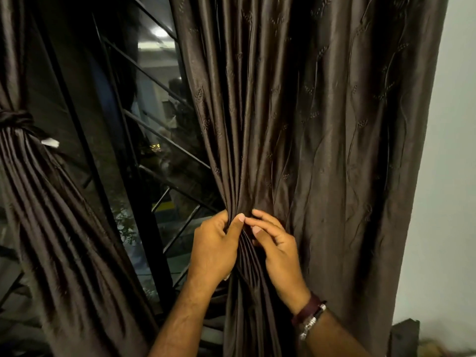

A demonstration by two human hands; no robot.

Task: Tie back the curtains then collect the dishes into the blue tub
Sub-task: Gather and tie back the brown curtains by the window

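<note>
Both my left hand (215,249), clamped round the gathered right curtain (296,124) beside the window grille (154,140), and right hand (277,251), fingers loosely curled against soft, slippery folds, should bunch it mid-height.

Left hand (215,249) grips the gathered folds of the right curtain (322,140); right hand (277,249) touches them beside it. The left curtain (38,197) hangs knotted.
</note>
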